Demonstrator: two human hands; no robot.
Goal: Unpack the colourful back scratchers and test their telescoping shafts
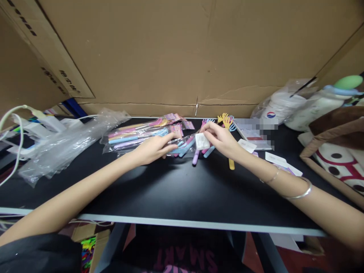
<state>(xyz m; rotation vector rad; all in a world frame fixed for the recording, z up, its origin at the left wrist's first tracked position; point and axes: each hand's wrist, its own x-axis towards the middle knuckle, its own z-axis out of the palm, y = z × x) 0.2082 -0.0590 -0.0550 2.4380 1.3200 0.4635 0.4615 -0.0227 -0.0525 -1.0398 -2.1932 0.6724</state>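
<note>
My left hand (pixel 156 148) is closed on a clear plastic bag with a light-blue claw-ended back scratcher (pixel 178 147) at its edge. The fingertips of my right hand (pixel 218 137) pinch a small white card (pixel 202 141) at the right end of that bag. Whether the card is inside the bag I cannot tell. Under my left hand and beyond it lies a pile of bagged back scratchers (pixel 127 139) with pink cards. Loose ones lie around my right hand, among them a yellow back scratcher (pixel 231 163) and a purple handle (pixel 195 157).
Clear empty bags (pixel 71 140) lie at the left beside white chargers and cables (pixel 19 132). On the right are loose cards (pixel 275 159), a booklet (pixel 253 134), a white cup (pixel 284 106), a bottle (pixel 327 102) and a brown-handled bag (pixel 335 151). Cardboard (pixel 170 53) walls the back.
</note>
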